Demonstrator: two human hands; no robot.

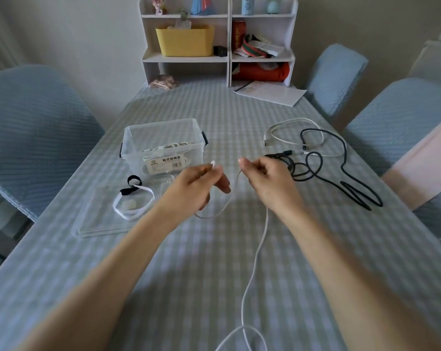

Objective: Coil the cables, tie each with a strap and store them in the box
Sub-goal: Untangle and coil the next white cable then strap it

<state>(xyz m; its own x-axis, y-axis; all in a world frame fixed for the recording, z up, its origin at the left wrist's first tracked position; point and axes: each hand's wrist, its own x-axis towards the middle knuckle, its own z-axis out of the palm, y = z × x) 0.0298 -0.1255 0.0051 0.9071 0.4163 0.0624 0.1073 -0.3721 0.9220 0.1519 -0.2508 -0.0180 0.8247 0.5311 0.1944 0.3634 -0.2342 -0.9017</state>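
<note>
Both hands are raised over the middle of the table with a thin white cable [254,262] between them. My left hand [201,183] pinches its plug end, whose white tip sticks up. My right hand [267,181] grips the cable a short way along; a small loop sags between the hands and the rest trails down toward me. The clear plastic box [163,145] stands open at the left with a coiled white cable inside. Its clear lid [100,224] lies in front, carrying a white strap [133,206] and a black strap [133,184].
A loose black cable [341,173] and another white cable [290,133] lie tangled at the right of the table. A white shelf unit [219,59] with a yellow bin stands at the far end, papers [270,93] beside it. Blue chairs flank both sides.
</note>
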